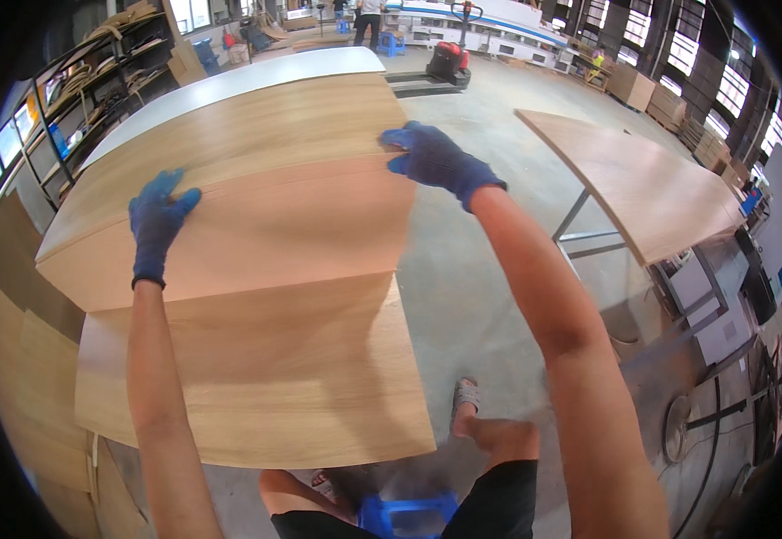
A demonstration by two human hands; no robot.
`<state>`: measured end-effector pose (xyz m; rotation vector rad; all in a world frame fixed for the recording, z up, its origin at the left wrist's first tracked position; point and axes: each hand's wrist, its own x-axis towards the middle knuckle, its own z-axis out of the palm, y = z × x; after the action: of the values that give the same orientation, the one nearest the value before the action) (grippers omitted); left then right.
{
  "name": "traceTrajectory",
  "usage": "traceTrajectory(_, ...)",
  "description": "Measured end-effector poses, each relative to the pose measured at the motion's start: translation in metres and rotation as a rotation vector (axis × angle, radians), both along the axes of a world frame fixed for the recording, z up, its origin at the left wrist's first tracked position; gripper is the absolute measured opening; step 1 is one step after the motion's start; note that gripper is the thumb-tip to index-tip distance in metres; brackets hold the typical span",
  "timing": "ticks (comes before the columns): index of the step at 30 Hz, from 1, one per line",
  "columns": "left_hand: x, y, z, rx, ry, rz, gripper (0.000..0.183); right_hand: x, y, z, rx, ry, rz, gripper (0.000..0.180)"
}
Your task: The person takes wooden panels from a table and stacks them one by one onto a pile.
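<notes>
Both hands wear blue work gloves. My left hand (158, 219) rests with fingers spread at the left part of the long edge of a wood-grain panel (249, 124), where a plain pinkish-tan board surface (283, 232) meets it. At the panel's right end, my right hand (435, 158) has its thumb and fingers around the corner. Nearer my body lies another wood-grain panel (263, 377), partly shaded. A white board (243, 77) shows beyond the far edge. What lies under the panels is hidden.
Right of me, a wood-grain board (634, 182) lies on a metal frame (583, 229). A red and black pallet truck (448, 64) stands ahead; a person (369, 23) is farther back. A blue stool (408, 515) is beneath me. Shelving (44, 135) stands left, a round fan-like object (677, 428) lower right.
</notes>
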<state>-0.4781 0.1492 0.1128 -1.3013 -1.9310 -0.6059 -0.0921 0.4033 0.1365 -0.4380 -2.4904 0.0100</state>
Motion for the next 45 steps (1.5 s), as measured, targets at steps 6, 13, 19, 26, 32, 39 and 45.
traceTrajectory(6,0.030,-0.025,0.020,-0.098,-0.008,0.245,0.043,0.019,-0.076,-0.034,-0.217,0.594,-0.168,0.024)
traceTrajectory(13,0.316,0.073,-0.076,0.086,-0.600,-0.796,0.036,0.205,-0.175,-0.057,-0.861,1.556,0.091,0.046)
traceTrajectory(19,0.452,0.042,-0.164,0.000,-0.482,-0.912,0.067,0.373,-0.150,-0.111,0.320,0.455,-1.117,0.058)
traceTrajectory(26,0.358,-0.029,-0.234,-0.510,-0.238,-0.357,0.077,0.505,-0.033,-0.277,-0.468,0.868,-1.330,0.097)
traceTrajectory(32,0.375,-0.020,-0.229,-0.683,-0.283,-0.316,0.072,0.506,0.028,-0.430,-1.009,1.154,-1.081,0.028)
traceTrajectory(39,0.364,-0.003,-0.218,-0.734,-0.320,-0.339,0.071,0.506,0.024,-0.439,-1.048,1.507,-0.724,0.021)
traceTrajectory(45,0.379,0.008,-0.216,-0.643,-0.327,-0.424,0.065,0.481,-0.036,-0.354,-0.967,1.474,-0.739,0.019)
